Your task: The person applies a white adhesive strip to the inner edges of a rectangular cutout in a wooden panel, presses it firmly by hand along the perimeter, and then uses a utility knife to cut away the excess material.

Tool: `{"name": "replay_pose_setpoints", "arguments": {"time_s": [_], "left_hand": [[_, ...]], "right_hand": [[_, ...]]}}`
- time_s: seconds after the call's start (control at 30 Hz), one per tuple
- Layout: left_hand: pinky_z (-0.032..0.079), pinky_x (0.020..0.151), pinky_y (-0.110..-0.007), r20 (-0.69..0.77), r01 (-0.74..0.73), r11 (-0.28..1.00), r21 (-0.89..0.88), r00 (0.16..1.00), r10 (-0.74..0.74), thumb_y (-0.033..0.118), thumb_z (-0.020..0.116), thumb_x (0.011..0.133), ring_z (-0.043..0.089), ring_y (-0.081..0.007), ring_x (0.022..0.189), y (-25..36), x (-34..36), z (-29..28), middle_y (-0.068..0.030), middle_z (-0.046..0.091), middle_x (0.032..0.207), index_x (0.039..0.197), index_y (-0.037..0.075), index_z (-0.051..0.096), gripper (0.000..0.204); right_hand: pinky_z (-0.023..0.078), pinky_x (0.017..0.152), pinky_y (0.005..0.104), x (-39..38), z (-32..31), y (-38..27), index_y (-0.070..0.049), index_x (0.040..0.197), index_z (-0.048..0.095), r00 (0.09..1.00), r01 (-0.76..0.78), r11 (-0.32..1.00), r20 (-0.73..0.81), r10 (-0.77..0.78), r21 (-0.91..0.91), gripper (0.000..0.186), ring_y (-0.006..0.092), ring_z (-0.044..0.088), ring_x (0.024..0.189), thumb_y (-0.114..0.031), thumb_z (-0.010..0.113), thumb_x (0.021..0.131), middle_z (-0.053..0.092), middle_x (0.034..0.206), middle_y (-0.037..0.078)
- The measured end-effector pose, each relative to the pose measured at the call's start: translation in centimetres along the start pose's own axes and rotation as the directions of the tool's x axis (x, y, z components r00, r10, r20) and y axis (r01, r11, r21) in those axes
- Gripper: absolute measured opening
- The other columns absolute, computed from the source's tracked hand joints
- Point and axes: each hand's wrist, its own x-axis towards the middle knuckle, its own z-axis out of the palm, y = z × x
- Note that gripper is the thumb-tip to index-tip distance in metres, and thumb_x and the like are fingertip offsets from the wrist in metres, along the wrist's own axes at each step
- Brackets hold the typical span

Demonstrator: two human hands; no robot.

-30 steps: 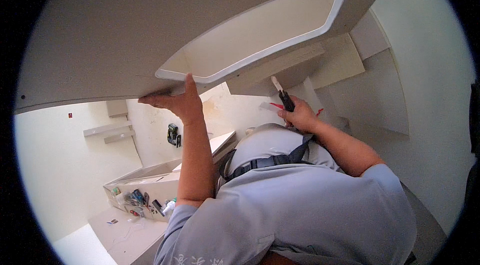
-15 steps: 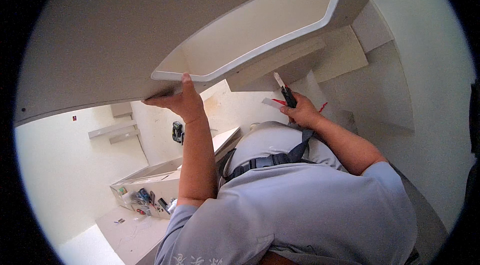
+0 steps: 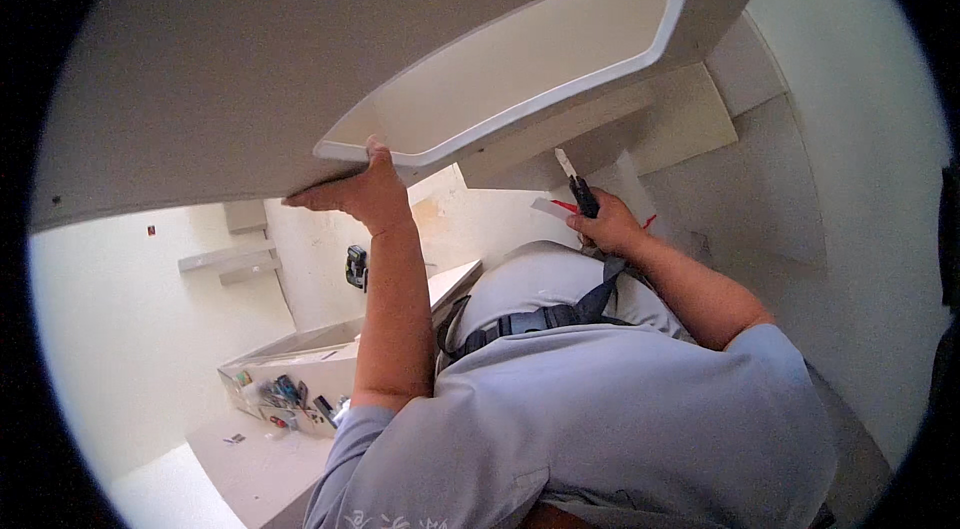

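Observation:
A large grey-brown board fills the upper part of the view, with a long cutout rimmed in white edging. My left hand grips the board's lower edge: the thumb presses by the edging's near left corner and the fingers go underneath, partly hidden. To the right and below the board, my right hand is closed round a black-handled utility knife, its pale blade pointing up toward the board. A whitish strip and a bit of red material also stick out from that hand.
Pale panels stand beyond my right hand. At lower left, an open cabinet box has tools lying along it. A black power tool sits past my left forearm. A wall curves along the right.
The board and its white-edged cutout appear slightly lower in the view. My left hand keeps its grip; the right hand and knife have shifted a little to the right.

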Motion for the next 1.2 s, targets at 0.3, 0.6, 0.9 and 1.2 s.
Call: {"name": "replay_pose_setpoints", "arguments": {"time_s": [0.3, 0.6, 0.9, 1.2], "left_hand": [[0.016, 0.128, -0.057, 0.099, -0.132, 0.991, -0.036, 0.986, 0.135, 0.031, 0.097, 0.066, 0.014, -0.0458, 0.152, 0.1, -0.3, -2.1, -0.0270, 0.002, 0.161, 0.157, 0.010, -0.027, 0.155], [0.030, 0.124, -0.054, 0.217, 0.056, 0.984, -0.172, 0.976, -0.018, 0.023, 0.094, 0.072, 0.025, -0.0391, 0.150, -4.1, 0.7, -4.1, -0.0215, 0.014, 0.162, 0.160, 0.011, -0.002, 0.131], [0.028, 0.124, -0.050, 0.123, -0.097, 0.993, -0.070, 0.987, 0.105, 0.019, 0.097, 0.068, 0.031, -0.0388, 0.145, -2.5, -0.1, -3.3, -0.0239, 0.023, 0.159, 0.159, 0.004, 0.005, 0.130], [0.048, 0.106, -0.045, 0.432, 0.161, 0.948, -0.275, 0.901, -0.027, 0.017, 0.083, 0.087, 0.057, -0.0324, 0.128, -9.5, 1.2, -4.0, -0.0197, 0.057, 0.136, 0.144, -0.003, 0.044, 0.072]], "right_hand": [[0.052, 0.051, 0.0363, 0.2, 0.0, -1.9, -0.002, 0.107, 0.054, 0.998, 0.045, 0.998, 0.030, -0.047, 0.054, 0.036, 0.0169, 0.062, 0.055, -0.021, 0.079, 0.089, 0.062, 0.074, 0.007], [0.055, 0.069, 0.0365, -1.2, 0.1, -1.5, 0.000, 0.119, 0.063, 0.999, 0.038, 0.999, -0.034, -0.038, -0.022, 0.046, 0.0192, 0.066, 0.070, -0.027, 0.080, 0.085, 0.069, 0.088, 0.011], [0.056, 0.085, 0.0403, -2.6, -0.7, 4.0, 0.002, 0.121, 0.062, 0.961, 0.060, 0.984, -0.256, -0.102, -0.168, 0.048, 0.0277, 0.071, 0.093, -0.023, 0.081, 0.084, 0.073, 0.100, 0.018], [0.056, 0.082, 0.0438, -6.7, 3.5, 7.3, 0.001, 0.115, 0.065, 0.876, -0.055, 0.993, -0.482, 0.000, -0.100, 0.052, 0.0352, 0.072, 0.089, -0.033, 0.082, 0.080, 0.074, 0.096, 0.019]]}}
